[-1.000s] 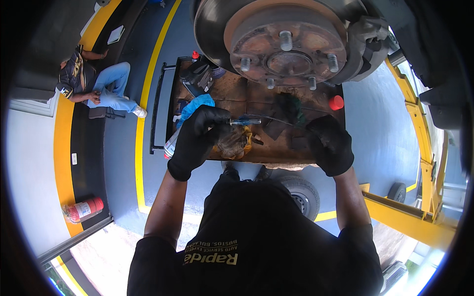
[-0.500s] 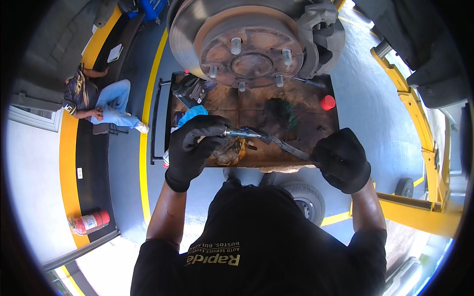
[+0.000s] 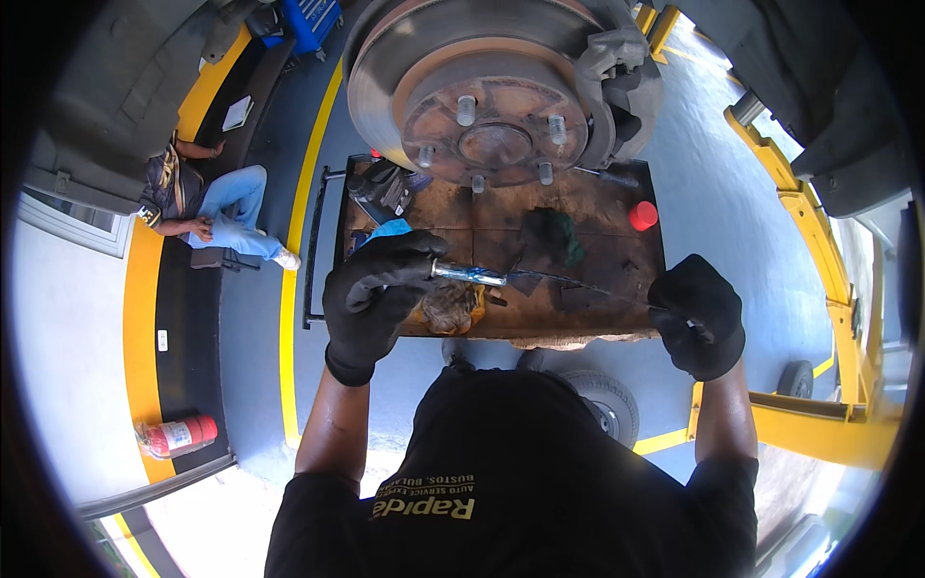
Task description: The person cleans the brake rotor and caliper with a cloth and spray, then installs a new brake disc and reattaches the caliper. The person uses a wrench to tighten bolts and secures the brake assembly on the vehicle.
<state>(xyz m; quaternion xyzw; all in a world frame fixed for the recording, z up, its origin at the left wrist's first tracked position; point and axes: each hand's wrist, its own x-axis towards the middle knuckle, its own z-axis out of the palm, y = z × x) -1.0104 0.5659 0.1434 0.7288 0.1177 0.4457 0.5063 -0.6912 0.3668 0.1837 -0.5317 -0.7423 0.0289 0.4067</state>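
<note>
My left hand (image 3: 379,297), in a black glove, pinches a shiny metal pin (image 3: 469,274) by its end. The pin points to the right and has bluish smears near its tip. My right hand (image 3: 698,318), also gloved in black, is closed on the end of a thin dark strip (image 3: 588,286). The strip runs left from that hand to the pin's tip, seen nearly edge-on; I cannot tell its material. Above and beyond my hands hangs a brake disc (image 3: 385,91) with a rusty hub (image 3: 494,144), wheel studs and a caliper (image 3: 621,87).
A brown-topped work table (image 3: 482,212) lies below, holding a dark rag (image 3: 551,234), a red cap (image 3: 643,215), a blue cloth (image 3: 389,229) and a crumpled dirty rag (image 3: 451,306). A seated person (image 3: 217,212) is at left. A yellow lift arm (image 3: 809,241) stands right; a tyre (image 3: 607,400) lies below.
My right hand has moved slightly right and the strip has turned from broad to nearly edge-on. More of the pin shows. The whole view has shifted a little.
</note>
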